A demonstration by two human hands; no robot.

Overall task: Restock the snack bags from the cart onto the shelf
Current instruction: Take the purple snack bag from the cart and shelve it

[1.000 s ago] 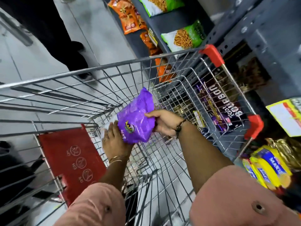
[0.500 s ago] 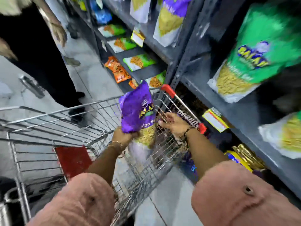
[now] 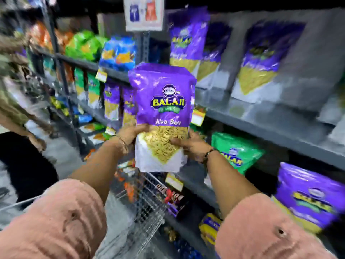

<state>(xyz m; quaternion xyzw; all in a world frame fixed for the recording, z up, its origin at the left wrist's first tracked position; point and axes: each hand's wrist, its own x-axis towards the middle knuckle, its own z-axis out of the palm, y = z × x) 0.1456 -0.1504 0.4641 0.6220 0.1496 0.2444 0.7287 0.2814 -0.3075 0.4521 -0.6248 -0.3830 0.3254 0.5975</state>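
I hold a purple Balaji Aloo Sev snack bag (image 3: 162, 101) upright in front of the shelving, label facing me. My left hand (image 3: 130, 133) grips its lower left edge and my right hand (image 3: 188, 144) grips its lower right edge. Beyond the bag runs a grey shelf (image 3: 261, 120) where matching purple bags (image 3: 188, 40) stand side by side. The wire cart (image 3: 147, 200) is below my arms, with only its right corner showing.
A green snack bag (image 3: 237, 152) and another purple bag (image 3: 308, 197) lie on the lower shelf at right. Green, orange and blue bags (image 3: 119, 53) fill shelves at left. Another person (image 3: 16, 116) stands in the aisle at far left. A sign (image 3: 143, 13) hangs overhead.
The purple bag came up out of the cart to chest height in front of the shelf. My right hand has taken hold of it alongside the left. My view swung up toward the shelves.
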